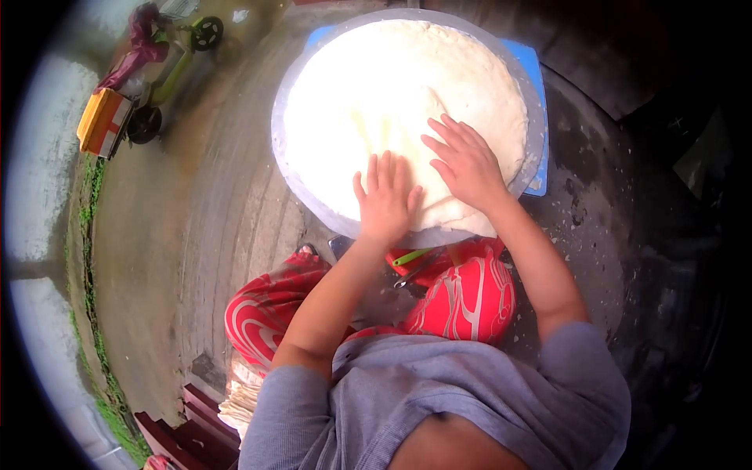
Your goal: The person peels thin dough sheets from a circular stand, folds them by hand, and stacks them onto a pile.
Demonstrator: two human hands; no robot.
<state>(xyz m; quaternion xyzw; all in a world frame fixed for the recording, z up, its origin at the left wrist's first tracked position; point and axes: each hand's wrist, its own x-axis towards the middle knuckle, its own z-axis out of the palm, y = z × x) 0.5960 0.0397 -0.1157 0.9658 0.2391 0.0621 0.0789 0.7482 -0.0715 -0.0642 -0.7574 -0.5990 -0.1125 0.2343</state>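
A broad mass of pale dough (376, 86) fills a round grey metal tray (280, 149) in front of my body. My left hand (385, 202) rests on the near part of the dough, palm down with the fingers spread. To its right, my right hand (468, 163) also presses on the dough, fingers stretched toward the upper left. Nothing is held in either hand. Creases and a fold run through the dough around my hands. Its middle is so bright that fine detail is lost.
A blue surface (531, 66) shows beneath the tray. Between my knees are a green handle (409, 257) and a red item, partly hidden. Far left stands a green scooter (166, 84) near an orange-and-white box (104, 121). A pale stack (243, 401) lies beside brown wood (188, 440).
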